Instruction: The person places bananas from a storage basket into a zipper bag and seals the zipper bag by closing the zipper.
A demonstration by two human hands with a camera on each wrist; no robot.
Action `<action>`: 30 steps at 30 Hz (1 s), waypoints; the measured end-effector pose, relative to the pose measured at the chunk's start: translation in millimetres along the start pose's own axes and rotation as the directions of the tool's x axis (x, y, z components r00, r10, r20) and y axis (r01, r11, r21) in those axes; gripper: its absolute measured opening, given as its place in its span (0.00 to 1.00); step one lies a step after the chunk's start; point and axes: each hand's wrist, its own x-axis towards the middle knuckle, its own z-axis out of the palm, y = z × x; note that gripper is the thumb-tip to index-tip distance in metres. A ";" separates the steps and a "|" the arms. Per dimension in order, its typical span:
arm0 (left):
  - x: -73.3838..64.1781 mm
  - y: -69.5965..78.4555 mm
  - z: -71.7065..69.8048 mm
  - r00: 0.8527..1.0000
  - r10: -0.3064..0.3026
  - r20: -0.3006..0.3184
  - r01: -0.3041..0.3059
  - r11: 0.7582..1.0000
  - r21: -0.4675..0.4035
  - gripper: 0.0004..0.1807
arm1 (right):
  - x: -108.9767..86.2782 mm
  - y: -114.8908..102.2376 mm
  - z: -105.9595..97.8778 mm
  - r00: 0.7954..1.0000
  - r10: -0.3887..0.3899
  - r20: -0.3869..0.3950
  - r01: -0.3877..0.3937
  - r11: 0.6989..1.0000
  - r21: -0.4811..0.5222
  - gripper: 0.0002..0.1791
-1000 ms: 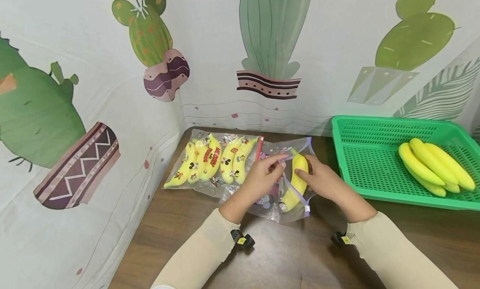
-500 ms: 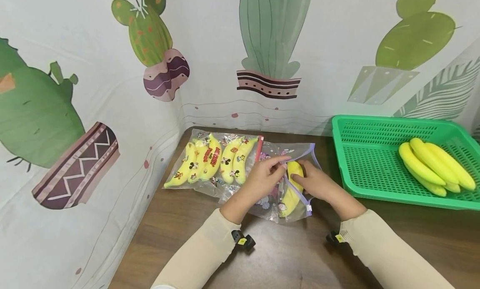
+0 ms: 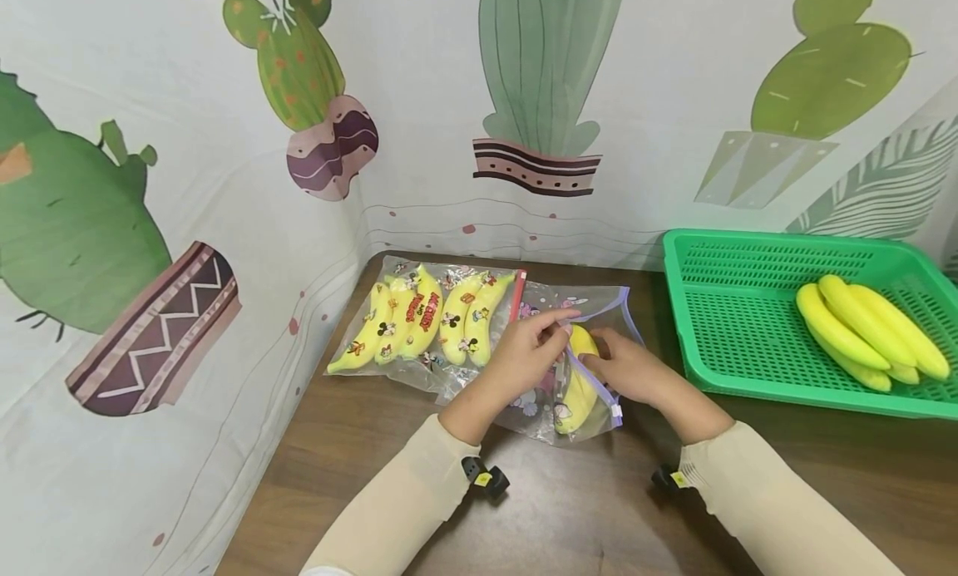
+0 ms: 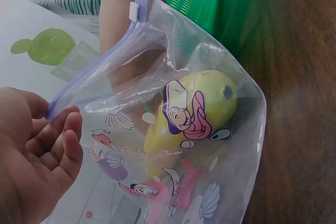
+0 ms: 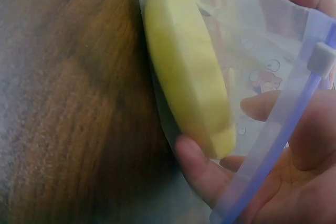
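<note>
My left hand (image 3: 527, 350) pinches the purple-edged mouth of a clear slider zip bag (image 4: 118, 111) printed with pink and purple cartoon figures. Inside the bag, a yellow banana (image 5: 186, 66) lies lengthwise along one side. My right hand (image 3: 636, 368) reaches in through the bag's opening. In the right wrist view its fingertips touch the near end of the banana, while another digit stands slightly apart from it. The bag's white slider (image 5: 321, 59) sits at the near corner of the mouth.
Left of the hands lies a second zip bag (image 3: 449, 273) with a red slider strip, holding several bananas (image 3: 419, 314). A green perforated basket (image 3: 737, 335) with several loose bananas (image 3: 871, 327) stands at the right. A cactus-print cloth (image 3: 419, 127) hangs behind the brown table (image 3: 554, 509).
The banana has slid deeper into the bag, toward the near left. My right hand moved left and down with it, then its fingers spread. My left hand stays nearly where it was.
</note>
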 end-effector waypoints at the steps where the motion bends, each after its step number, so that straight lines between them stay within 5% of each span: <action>1: 0.1 -0.4 0.0 1.000 0.002 -0.004 -0.002 1.000 0.006 0.18 | -0.2 0.4 0.1 1.000 -0.002 0.002 0.002 1.000 -0.001 0.37; 30: 0.4 -1.4 0.7 1.000 0.008 -0.007 -0.008 1.000 0.020 0.18 | -9.5 -5.6 -1.2 0.993 -0.081 -0.083 0.067 0.984 -0.163 0.36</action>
